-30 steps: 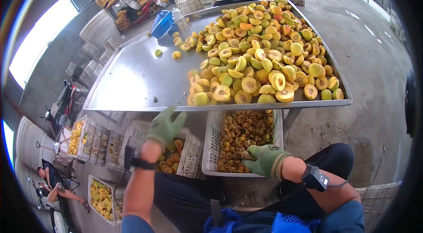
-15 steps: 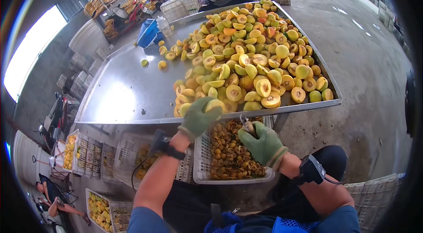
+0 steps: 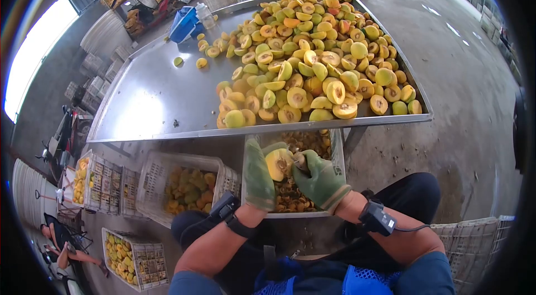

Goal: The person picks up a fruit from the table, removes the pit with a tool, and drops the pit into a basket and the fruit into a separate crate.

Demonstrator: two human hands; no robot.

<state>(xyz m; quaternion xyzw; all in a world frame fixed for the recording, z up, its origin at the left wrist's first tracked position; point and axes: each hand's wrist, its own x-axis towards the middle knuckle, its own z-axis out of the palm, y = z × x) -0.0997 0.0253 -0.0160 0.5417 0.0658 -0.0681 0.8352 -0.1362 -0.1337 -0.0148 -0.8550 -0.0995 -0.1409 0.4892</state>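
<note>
**A:** Start at the left. What's there?

**B:** The left crate (image 3: 146,183) under the worktop (image 3: 156,94), with cut fruit in it. No hand is near it. Next comes the left hand (image 3: 258,175), gloved, its grip closed around a half (image 3: 277,164) with the cut face turned up.

**A:** And where is the half from the other hand?

**B:** Just to its left, touching. The right hand (image 3: 322,181) has its grip closed on a small tool (image 3: 300,160), whose tip meets the half's right edge. The half looks roundish, so I can't name a long axis. The tool comes in from the right, across the cut face. Both hands are at the half, which sits below the worktop's front edge and over the pit crate (image 3: 336,150).

**A:** What differs from half a second ago?

**B:** The left hand was then up at the worktop's edge, on the near fruit of the pile (image 3: 312,55). It has since dropped to meet the right hand. The right hand has barely shifted and held the tool then too. A second ago the left hand was spread open over the left crate.
</note>
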